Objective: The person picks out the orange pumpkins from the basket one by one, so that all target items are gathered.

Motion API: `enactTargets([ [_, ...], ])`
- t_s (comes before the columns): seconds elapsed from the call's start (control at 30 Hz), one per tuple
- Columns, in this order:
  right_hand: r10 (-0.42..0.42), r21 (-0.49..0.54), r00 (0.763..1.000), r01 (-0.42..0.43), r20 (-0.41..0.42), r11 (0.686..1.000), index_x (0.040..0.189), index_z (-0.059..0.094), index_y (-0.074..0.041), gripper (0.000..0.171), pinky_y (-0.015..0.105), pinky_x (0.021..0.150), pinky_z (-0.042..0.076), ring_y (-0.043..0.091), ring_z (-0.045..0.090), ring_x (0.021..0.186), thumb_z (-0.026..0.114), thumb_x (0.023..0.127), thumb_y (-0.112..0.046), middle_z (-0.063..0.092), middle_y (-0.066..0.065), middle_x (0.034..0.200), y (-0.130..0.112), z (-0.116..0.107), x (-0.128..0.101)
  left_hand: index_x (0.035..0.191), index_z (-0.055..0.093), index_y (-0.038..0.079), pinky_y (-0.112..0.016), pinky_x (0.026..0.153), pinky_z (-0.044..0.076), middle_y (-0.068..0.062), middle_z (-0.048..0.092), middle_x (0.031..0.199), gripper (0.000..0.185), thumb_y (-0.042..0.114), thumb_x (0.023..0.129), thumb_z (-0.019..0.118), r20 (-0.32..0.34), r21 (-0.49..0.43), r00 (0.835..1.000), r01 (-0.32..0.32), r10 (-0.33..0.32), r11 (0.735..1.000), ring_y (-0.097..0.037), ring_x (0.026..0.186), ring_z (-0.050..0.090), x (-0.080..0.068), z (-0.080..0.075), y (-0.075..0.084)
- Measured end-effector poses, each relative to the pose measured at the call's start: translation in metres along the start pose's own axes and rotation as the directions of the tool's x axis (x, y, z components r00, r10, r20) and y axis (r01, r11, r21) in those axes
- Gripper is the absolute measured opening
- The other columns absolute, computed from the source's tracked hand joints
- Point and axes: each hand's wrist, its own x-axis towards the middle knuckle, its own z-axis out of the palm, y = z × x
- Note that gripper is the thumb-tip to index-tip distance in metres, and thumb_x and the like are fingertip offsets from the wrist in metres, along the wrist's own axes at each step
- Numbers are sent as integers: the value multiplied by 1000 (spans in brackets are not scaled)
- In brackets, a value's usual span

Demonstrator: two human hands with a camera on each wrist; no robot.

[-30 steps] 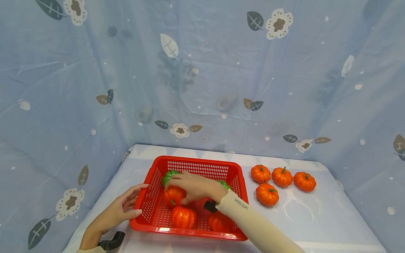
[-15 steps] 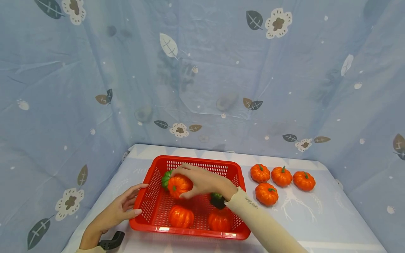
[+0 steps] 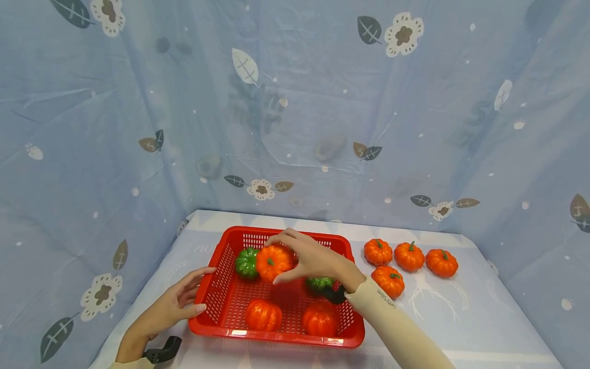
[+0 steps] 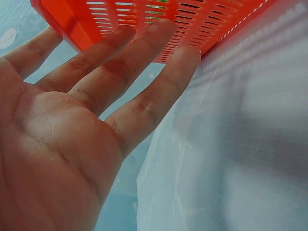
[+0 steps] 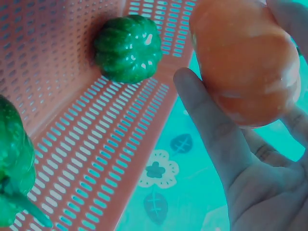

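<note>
Right hand (image 3: 318,259) has an orange pumpkin (image 3: 274,262) up in the air over the red basket (image 3: 276,335), fingers (image 5: 211,130) curled round it and clamped on its sides, thumb underneath. It hangs just beside a green pumpkin (image 3: 247,263) at the far left of the basket, clear of the floor. Left hand (image 3: 172,307) lies flat against the basket's near left corner, fingers (image 4: 144,53) straight and a little apart, touching the slotted wall and holding nothing. To do this step well, I'd say: keep that left hand braced so the light basket doesn't slide on the desk (image 3: 461,328), carry the pumpkin high enough to clear the right rim, and don't squeeze the glossy skin so hard it pops free. Now the count. Orange pumpkins: one in the hand, two lying along the basket's near side, four out on the desk to the right, seven in all. Green pumpkins: two, the second one (image 3: 319,283) partly hidden behind the right wrist. One basket.
</note>
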Motion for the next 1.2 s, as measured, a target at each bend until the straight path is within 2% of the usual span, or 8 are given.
enactTargets([
  [0.23, -2, 41, 1000, 3, -17, 999, 134, 43, -36, 76, 26, 86, 49, 3, 50, 105, 78, 70, -54, 44, -17, 125, 3, -8, -12, 146, 33, 29, -33, 90, 51, -13, 35, 146, 70, 9, 88, 66, -23, 20, 1000, 17, -17, 1000, -37, 126, 44, 0, 0, 0],
  [0.37, 17, 68, 999, -15, -35, 998, 136, 43, -34, 75, 25, 84, 50, 3, 51, 103, 76, 71, -56, 46, -16, 122, 7, -12, -19, 145, 34, 31, -33, 90, 51, -13, 35, 145, 69, 10, 88, 66, -33, 22, 999, 34, -33, 999, -36, 125, 44, 0, 0, -1],
  [0.57, 48, 36, 996, -46, -71, 998, 137, 44, -28, 77, 29, 87, 50, 4, 50, 108, 73, 73, -59, 47, -15, 129, 13, -16, -30, 145, 35, 32, -35, 90, 51, -12, 35, 146, 69, 11, 88, 67, -41, 17, 998, 49, -48, 999, -36, 126, 44, 0, 0, -2],
  [0.73, 98, 62, 991, -92, -94, 994, 135, 44, -34, 73, 25, 81, 52, 5, 51, 104, 73, 73, -58, 44, -16, 128, 17, -21, -42, 145, 34, 31, -35, 91, 51, -12, 35, 146, 69, 11, 88, 67, -42, 23, 998, 48, -47, 999, -36, 126, 43, -1, 1, -1],
  [0.83, 89, 71, 989, -81, -122, 994, 133, 44, -35, 71, 24, 78, 53, 5, 53, 101, 75, 73, -55, 45, -15, 126, 21, -24, -49, 145, 34, 31, -34, 91, 51, -12, 35, 146, 69, 11, 88, 66, -39, 23, 998, 45, -44, 999, -36, 126, 43, 0, 1, -1],
  [0.97, 69, 48, 984, -62, -163, 997, 133, 45, -32, 71, 26, 79, 53, 5, 52, 104, 76, 73, -54, 48, -16, 124, 28, -28, -60, 145, 35, 33, -35, 91, 51, -12, 35, 146, 69, 11, 88, 67, -40, 18, 998, 46, -45, 999, -36, 127, 43, 0, 2, 0],
  [1.2, 128, 65, 968, -117, -214, 991, 134, 46, -31, 72, 30, 82, 52, 6, 53, 106, 76, 73, -54, 51, -16, 124, 40, -37, -85, 144, 35, 34, -36, 90, 51, -12, 35, 146, 69, 11, 87, 67, -48, 12, 997, 54, -53, 998, -36, 126, 43, 1, 3, 1],
])
